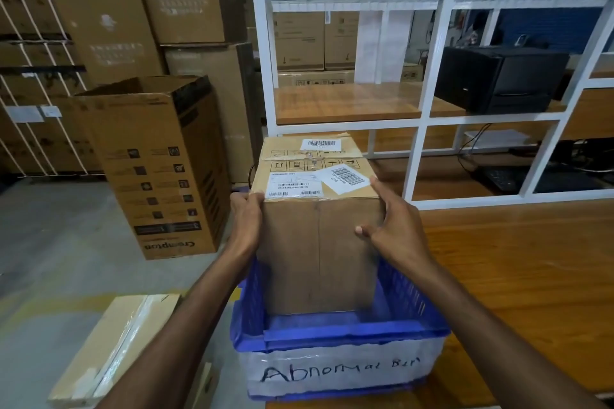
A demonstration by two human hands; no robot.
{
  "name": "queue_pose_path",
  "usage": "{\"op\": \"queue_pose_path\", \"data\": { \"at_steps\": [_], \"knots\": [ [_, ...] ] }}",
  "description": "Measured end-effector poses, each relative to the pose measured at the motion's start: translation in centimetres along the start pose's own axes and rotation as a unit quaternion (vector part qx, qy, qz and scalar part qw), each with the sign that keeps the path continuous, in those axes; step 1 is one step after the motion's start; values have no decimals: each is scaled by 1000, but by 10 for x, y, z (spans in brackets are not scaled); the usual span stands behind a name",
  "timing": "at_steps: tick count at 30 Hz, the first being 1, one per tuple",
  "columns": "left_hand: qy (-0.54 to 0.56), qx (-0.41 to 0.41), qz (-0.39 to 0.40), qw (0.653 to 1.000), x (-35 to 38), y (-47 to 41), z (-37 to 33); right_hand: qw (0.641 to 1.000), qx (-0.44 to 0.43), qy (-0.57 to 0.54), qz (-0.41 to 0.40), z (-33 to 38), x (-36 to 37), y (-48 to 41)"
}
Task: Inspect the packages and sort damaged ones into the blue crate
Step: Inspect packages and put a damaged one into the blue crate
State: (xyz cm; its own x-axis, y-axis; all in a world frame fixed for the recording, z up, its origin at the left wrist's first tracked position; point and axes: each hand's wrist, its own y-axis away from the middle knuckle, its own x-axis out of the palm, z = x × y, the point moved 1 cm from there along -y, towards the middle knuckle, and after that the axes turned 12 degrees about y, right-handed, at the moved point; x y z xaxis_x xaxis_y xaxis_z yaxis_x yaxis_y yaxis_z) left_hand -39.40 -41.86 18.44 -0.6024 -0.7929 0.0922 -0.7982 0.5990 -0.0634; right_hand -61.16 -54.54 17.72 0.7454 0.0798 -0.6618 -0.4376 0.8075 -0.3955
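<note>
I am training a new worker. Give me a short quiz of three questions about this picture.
1. True or false: the left hand and the right hand both hold the cardboard box.
2. The box's lower part is: A) inside the blue crate; B) on the floor; C) on the wooden shelf.
3. Fill in: the crate's handwritten label reads "____ Bin".
Key: 1 true; 2 A; 3 Abnormal.

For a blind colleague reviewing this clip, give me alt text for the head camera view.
Two hands hold a tall cardboard package upright, its lower end inside a blue crate labelled Abnormal Bin. The left hand grips its top left corner; the right hand holds its right edge.
</note>
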Motion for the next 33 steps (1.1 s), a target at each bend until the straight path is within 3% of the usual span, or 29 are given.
{"op": "queue_pose_path", "data": {
  "at_steps": [5,8,12,17,33],
  "knots": [
    [-26,9,45,999,-7,2,-1,999,29,-42,12,-5,4,2],
    [-43,11,117,992,-20,4,6,998,41,-47,21,-9,11,4],
    [-169,57,157,971,-41,2,19,996,62,-57,-3,-17,23,7],
    [-109,30,208,972,-36,11,22,995,84,-56,-8,-19,26,8],
    [-268,92,129,950,-39,5,35,996,80,19,25,-25,31,24]
  ]
}}
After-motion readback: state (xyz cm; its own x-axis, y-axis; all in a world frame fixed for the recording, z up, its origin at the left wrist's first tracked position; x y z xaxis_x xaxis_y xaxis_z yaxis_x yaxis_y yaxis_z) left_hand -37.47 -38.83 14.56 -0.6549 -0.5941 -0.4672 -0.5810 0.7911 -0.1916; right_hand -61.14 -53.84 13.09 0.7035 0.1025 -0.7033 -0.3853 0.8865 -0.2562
